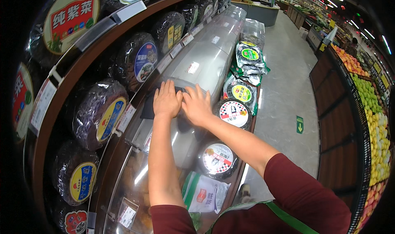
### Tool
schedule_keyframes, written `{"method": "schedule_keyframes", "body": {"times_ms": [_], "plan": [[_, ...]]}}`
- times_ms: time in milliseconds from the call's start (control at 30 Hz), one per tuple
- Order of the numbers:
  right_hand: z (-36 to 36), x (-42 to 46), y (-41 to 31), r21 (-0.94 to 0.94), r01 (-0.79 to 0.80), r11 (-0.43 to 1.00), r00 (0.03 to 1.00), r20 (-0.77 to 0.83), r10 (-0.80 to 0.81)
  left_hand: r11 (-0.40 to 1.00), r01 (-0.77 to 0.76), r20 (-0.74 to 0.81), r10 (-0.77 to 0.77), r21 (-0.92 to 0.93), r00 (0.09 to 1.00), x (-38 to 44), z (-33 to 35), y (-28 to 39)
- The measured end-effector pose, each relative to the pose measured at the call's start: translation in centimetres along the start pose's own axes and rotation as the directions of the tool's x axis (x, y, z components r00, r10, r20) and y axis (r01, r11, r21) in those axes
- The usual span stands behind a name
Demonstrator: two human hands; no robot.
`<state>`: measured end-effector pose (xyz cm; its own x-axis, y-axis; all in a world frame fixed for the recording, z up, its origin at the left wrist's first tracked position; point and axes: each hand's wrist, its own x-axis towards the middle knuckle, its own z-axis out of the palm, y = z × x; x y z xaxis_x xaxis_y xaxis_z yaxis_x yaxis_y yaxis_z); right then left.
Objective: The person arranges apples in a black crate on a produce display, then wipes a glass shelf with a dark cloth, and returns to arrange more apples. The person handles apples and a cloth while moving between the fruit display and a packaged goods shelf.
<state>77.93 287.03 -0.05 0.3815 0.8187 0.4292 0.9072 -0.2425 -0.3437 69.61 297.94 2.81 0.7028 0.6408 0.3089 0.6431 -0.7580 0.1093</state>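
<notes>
My left hand point(168, 99) lies palm down, fingers stretched out, over a flat black piece point(148, 106) on the row of clear plastic bin covers point(197, 64). Part of that black piece is hidden under the hand, and what it is made of is hard to tell. Beside it, my right hand point(197, 106) rests with spread fingers on the same cover, its fingertips close to the left thumb. Neither hand grips anything. Below the forearms, a closed clear cover point(140, 175) bears a price tag point(128, 215) and shows brownish goods underneath.
Round packs of dark dried food point(98, 113) fill the shelves on the left. Along the ledge at the right are round packs point(218, 160), a white and green bag point(205, 192) and stacked green pouches point(250, 56). Across the grey aisle point(287, 89) stands a fruit display point(367, 95).
</notes>
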Motion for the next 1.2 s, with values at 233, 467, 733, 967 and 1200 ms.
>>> {"method": "schedule_keyframes", "body": {"times_ms": [233,467,733,967,1200], "plan": [[0.7,3.0,4.8,0.139,0.064,0.988,0.985,-0.169,-0.040,1.000,-0.004,0.027,0.004,0.003,1.000,4.6,1.0,2.1],[1.1,5.2,6.2,0.290,0.081,0.953,0.973,-0.231,-0.012,0.998,0.041,0.019,-0.042,0.042,0.999,7.2,1.8,2.3],[0.7,4.6,8.5,0.379,0.223,0.898,0.962,-0.235,-0.140,0.915,0.331,-0.242,-0.276,0.229,0.930,3.9,3.1,6.9],[0.7,1.6,16.1,0.182,0.425,0.887,0.891,-0.257,-0.375,0.865,0.374,-0.216,-0.316,0.335,0.924,2.1,6.2,13.8],[-0.2,4.1,20.6,0.103,0.528,0.843,0.835,-0.248,-0.492,0.878,0.426,-0.334,-0.342,0.220,0.878,4.5,9.6,16.8]]}}
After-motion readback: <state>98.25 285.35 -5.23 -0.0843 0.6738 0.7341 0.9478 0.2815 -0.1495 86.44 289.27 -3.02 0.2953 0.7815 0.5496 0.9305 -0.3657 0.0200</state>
